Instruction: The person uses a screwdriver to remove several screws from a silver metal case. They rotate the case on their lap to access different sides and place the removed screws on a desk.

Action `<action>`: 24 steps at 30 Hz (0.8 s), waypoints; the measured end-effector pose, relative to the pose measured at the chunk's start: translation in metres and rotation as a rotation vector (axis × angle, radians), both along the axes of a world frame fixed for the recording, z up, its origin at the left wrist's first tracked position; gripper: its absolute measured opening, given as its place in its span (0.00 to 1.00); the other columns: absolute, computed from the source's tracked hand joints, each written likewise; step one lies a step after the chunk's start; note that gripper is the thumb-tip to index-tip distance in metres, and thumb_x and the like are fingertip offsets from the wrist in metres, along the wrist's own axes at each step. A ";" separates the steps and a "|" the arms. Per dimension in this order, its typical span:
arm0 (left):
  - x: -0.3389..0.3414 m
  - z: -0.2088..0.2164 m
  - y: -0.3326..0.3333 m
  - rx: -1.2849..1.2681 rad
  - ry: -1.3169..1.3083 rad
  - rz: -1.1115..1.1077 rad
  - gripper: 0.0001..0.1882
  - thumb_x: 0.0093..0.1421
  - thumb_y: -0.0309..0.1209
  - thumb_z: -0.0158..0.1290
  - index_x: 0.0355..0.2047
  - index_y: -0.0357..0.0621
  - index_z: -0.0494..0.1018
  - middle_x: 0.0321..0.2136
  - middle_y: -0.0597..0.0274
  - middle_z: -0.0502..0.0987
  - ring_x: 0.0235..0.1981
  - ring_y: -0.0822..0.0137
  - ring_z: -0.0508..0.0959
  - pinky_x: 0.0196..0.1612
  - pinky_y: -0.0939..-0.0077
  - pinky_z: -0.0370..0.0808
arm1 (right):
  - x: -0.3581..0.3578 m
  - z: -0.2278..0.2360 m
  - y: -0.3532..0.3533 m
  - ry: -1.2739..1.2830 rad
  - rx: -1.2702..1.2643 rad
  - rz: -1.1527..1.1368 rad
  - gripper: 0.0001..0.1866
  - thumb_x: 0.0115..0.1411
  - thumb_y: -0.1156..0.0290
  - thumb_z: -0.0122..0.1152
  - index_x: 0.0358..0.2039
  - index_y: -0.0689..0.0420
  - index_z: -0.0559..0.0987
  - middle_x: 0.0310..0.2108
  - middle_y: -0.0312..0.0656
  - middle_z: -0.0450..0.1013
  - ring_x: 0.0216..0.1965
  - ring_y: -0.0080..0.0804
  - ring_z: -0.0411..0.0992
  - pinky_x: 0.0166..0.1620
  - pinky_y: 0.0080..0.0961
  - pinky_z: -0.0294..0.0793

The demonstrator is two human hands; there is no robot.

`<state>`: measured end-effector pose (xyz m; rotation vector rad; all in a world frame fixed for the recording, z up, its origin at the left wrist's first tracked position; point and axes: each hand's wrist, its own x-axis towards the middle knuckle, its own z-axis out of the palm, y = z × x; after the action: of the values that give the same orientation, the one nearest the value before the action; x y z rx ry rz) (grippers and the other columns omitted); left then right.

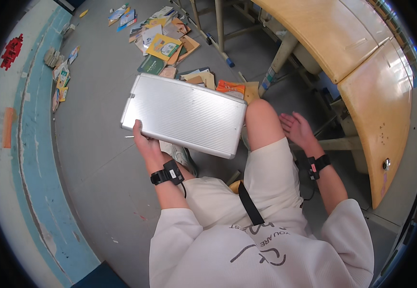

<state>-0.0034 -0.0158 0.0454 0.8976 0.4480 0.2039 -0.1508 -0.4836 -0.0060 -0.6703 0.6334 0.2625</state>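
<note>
Head view shows your left hand point(146, 145) clamped on the near left edge of the silver case point(184, 115), which is just left of your right knee point(264, 115). Your right hand point(298, 130), fingers loosely apart, is beside that knee. Beyond the case, books point(164, 46) lie scattered on the floor point(98, 158).

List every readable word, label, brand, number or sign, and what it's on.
White short-sleeved shirt: dark lettering, partly legible, not transcribed.
Yellow rectangular book: cover print too small.
Red jagged wall sign: too blurred.
Black rectangular left-wrist box: label too small.
Silver ridged metal case: no lettering visible.
</note>
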 end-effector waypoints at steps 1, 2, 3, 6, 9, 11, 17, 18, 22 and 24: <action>0.002 0.005 -0.002 0.002 -0.007 0.008 0.29 0.63 0.40 0.54 0.56 0.31 0.65 0.51 0.51 0.71 0.53 0.59 0.72 0.57 0.63 0.69 | 0.001 0.005 -0.003 -0.007 0.002 0.008 0.23 0.67 0.54 0.47 0.49 0.61 0.75 0.52 0.42 0.73 0.53 0.33 0.70 0.58 0.34 0.67; 0.005 0.010 -0.007 0.028 -0.001 -0.075 0.26 0.61 0.39 0.55 0.54 0.32 0.67 0.48 0.53 0.73 0.49 0.61 0.74 0.53 0.65 0.71 | 0.001 0.008 -0.011 -0.058 -0.207 0.026 0.21 0.68 0.55 0.47 0.48 0.60 0.76 0.50 0.41 0.74 0.53 0.33 0.71 0.56 0.32 0.68; 0.006 0.016 -0.003 0.069 0.008 -0.146 0.24 0.60 0.38 0.56 0.51 0.32 0.69 0.45 0.55 0.75 0.46 0.63 0.77 0.50 0.66 0.74 | 0.005 0.017 -0.002 -0.112 -0.400 0.053 0.19 0.68 0.57 0.48 0.47 0.59 0.76 0.48 0.40 0.75 0.52 0.32 0.72 0.55 0.31 0.69; 0.007 0.023 -0.024 0.115 0.002 -0.162 0.14 0.57 0.30 0.60 0.41 0.40 0.71 0.30 0.64 0.75 0.24 0.75 0.73 0.25 0.82 0.68 | 0.004 0.022 0.001 -0.177 -0.754 0.106 0.11 0.67 0.65 0.52 0.42 0.58 0.77 0.40 0.37 0.75 0.44 0.25 0.72 0.48 0.23 0.70; -0.003 0.039 -0.040 0.143 0.043 -0.214 0.11 0.56 0.30 0.61 0.36 0.45 0.70 0.21 0.72 0.70 0.13 0.83 0.60 0.13 0.86 0.52 | 0.008 0.049 0.048 -0.354 -1.148 0.145 0.07 0.66 0.70 0.54 0.39 0.60 0.77 0.35 0.35 0.74 0.38 0.19 0.70 0.44 0.17 0.70; -0.008 0.041 -0.049 0.111 0.074 -0.256 0.11 0.56 0.29 0.61 0.36 0.44 0.70 0.22 0.71 0.70 0.12 0.83 0.60 0.13 0.86 0.54 | 0.013 0.072 0.088 -0.462 -0.878 0.204 0.08 0.65 0.71 0.53 0.37 0.63 0.77 0.32 0.36 0.75 0.35 0.21 0.73 0.41 0.20 0.72; -0.030 0.049 -0.067 0.107 0.084 -0.361 0.11 0.57 0.31 0.61 0.35 0.44 0.71 0.23 0.73 0.70 0.12 0.83 0.59 0.14 0.84 0.52 | 0.012 0.124 0.198 -0.793 -1.246 0.749 0.19 0.61 0.69 0.56 0.50 0.64 0.73 0.33 0.53 0.78 0.30 0.42 0.78 0.38 0.33 0.76; -0.033 0.049 -0.071 0.113 0.097 -0.316 0.11 0.58 0.31 0.62 0.35 0.45 0.71 0.22 0.73 0.70 0.12 0.83 0.59 0.14 0.83 0.51 | 0.012 0.118 0.211 -0.820 -1.377 0.762 0.22 0.60 0.69 0.56 0.54 0.64 0.72 0.36 0.55 0.78 0.32 0.42 0.78 0.40 0.33 0.76; -0.049 0.057 -0.082 0.146 0.116 -0.325 0.10 0.58 0.32 0.62 0.33 0.45 0.71 0.20 0.74 0.68 0.13 0.83 0.58 0.16 0.83 0.51 | 0.017 0.102 0.245 -0.707 -1.226 0.810 0.22 0.58 0.65 0.57 0.49 0.65 0.73 0.32 0.56 0.77 0.36 0.57 0.75 0.41 0.46 0.74; -0.051 0.053 -0.081 0.225 0.127 -0.376 0.11 0.57 0.32 0.62 0.33 0.42 0.71 0.18 0.75 0.67 0.14 0.83 0.61 0.16 0.82 0.54 | 0.027 0.089 0.259 -0.680 -1.231 0.689 0.19 0.58 0.63 0.58 0.44 0.65 0.75 0.31 0.56 0.77 0.35 0.57 0.76 0.41 0.45 0.74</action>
<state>-0.0549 -0.0968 0.0984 1.2020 0.3696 -0.1509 -0.1240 -0.2241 0.0834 -2.0612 -0.2071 0.2347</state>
